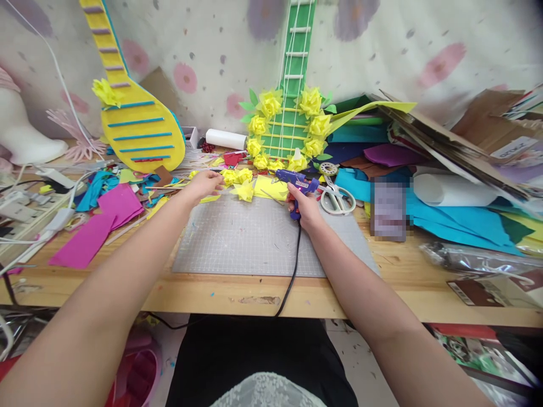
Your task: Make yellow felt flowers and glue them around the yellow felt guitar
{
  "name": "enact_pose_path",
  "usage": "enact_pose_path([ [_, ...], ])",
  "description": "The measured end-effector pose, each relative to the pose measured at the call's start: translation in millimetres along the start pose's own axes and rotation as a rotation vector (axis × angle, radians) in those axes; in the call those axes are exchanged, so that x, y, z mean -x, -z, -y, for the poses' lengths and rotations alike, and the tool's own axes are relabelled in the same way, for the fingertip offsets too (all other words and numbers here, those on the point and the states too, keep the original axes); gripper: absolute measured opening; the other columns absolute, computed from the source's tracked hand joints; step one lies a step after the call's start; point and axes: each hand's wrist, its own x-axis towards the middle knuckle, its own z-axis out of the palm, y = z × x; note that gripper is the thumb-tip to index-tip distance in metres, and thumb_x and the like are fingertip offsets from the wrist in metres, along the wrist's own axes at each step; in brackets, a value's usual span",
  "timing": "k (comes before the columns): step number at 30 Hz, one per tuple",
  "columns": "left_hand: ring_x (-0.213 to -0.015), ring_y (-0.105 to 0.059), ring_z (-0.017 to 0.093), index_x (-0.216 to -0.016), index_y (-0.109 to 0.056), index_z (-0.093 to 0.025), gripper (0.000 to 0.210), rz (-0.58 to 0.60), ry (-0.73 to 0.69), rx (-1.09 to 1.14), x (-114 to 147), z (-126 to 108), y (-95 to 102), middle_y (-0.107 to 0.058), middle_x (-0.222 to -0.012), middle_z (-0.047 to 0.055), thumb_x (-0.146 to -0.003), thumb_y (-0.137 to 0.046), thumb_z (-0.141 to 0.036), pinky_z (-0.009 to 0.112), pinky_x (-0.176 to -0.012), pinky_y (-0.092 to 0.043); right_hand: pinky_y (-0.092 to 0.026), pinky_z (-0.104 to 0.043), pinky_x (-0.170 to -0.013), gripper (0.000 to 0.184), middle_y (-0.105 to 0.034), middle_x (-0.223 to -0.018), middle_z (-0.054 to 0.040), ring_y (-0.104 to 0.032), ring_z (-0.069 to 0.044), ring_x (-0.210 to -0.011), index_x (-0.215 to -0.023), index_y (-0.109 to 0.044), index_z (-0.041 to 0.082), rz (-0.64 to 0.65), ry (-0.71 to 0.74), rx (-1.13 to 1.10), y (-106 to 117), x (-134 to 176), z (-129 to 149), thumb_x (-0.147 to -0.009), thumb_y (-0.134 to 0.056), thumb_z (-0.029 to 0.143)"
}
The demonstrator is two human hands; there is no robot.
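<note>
My right hand (303,208) grips a blue glue gun (294,181) at the far edge of a grey cutting mat (258,237); its nozzle points left and its black cord (292,271) runs toward me over the table edge. My left hand (206,183) reaches to the mat's far left corner, fingers curled beside small yellow paper flowers (237,177); whether it grips one is unclear. A yellow paper sheet (270,188) lies between the hands. Behind stands a green paper guitar (292,85) ringed with yellow flowers.
A yellow paper guitar (136,130) leans at the back left. Scissors (337,198) lie right of the glue gun. Pink felt pieces (97,226) lie at left, stacked coloured felt (445,220) and cardboard (458,141) at right. A white roll (225,139) lies at the back.
</note>
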Motion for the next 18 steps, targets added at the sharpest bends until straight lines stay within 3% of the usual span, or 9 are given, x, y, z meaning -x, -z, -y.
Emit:
enact_pose_path([
  [3, -0.063, -0.056, 0.011, -0.062, -0.058, -0.016, 0.013, -0.038, -0.057, -0.211, 4, -2, 21.1, -0.061, -0.070, 0.003, -0.073, -0.055, -0.024, 0.024, -0.060, -0.044, -0.029, -0.018, -0.033, 0.039, -0.052, -0.049, 0.0031, -0.040, -0.004, -0.034, -0.055, -0.052, 0.017, 0.001, -0.003, 0.004, 0, 0, 0, -0.064, -0.066, 0.053],
  [5, -0.062, -0.056, 0.014, -0.059, -0.059, -0.018, 0.014, 0.027, -0.087, -0.445, 7, 1, 40.7, -0.060, -0.064, 0.002, -0.069, -0.058, -0.027, 0.023, -0.058, -0.041, -0.029, -0.018, -0.033, 0.039, -0.052, -0.049, 0.0031, -0.040, -0.004, -0.034, -0.055, -0.052, 0.017, 0.007, -0.003, 0.006, 0, 0, 0, -0.064, -0.066, 0.053],
  [8, -0.060, -0.054, 0.017, -0.052, -0.059, -0.019, 0.014, 0.171, -0.142, -0.886, 10, 13, 70.2, -0.057, -0.055, 0.001, -0.056, -0.068, -0.029, 0.024, -0.054, -0.036, -0.029, -0.019, -0.033, 0.039, -0.053, -0.050, 0.0025, -0.040, -0.004, -0.035, -0.055, -0.052, 0.018, 0.012, -0.001, 0.016, -1, 1, 0, -0.064, -0.066, 0.054],
  [12, -0.059, -0.054, 0.017, -0.058, -0.062, -0.021, 0.020, 0.451, -0.069, -1.085, 18, 38, 94.3, -0.062, -0.062, 0.001, -0.040, -0.070, -0.017, 0.023, -0.055, -0.034, -0.030, -0.019, -0.033, 0.040, -0.053, -0.050, 0.0025, -0.040, -0.004, -0.035, -0.055, -0.051, 0.018, 0.012, 0.001, 0.033, -1, 2, 1, -0.064, -0.065, 0.054],
  [18, -0.060, -0.050, 0.019, -0.056, -0.060, -0.022, 0.021, 0.356, -0.176, -1.211, 29, 58, 100.7, -0.058, -0.065, 0.003, -0.040, -0.059, -0.009, 0.027, -0.057, -0.034, -0.031, -0.019, -0.033, 0.040, -0.053, -0.050, 0.0023, -0.040, -0.004, -0.036, -0.055, -0.052, 0.018, 0.019, 0.006, 0.043, -1, 3, 0, -0.063, -0.064, 0.056],
])
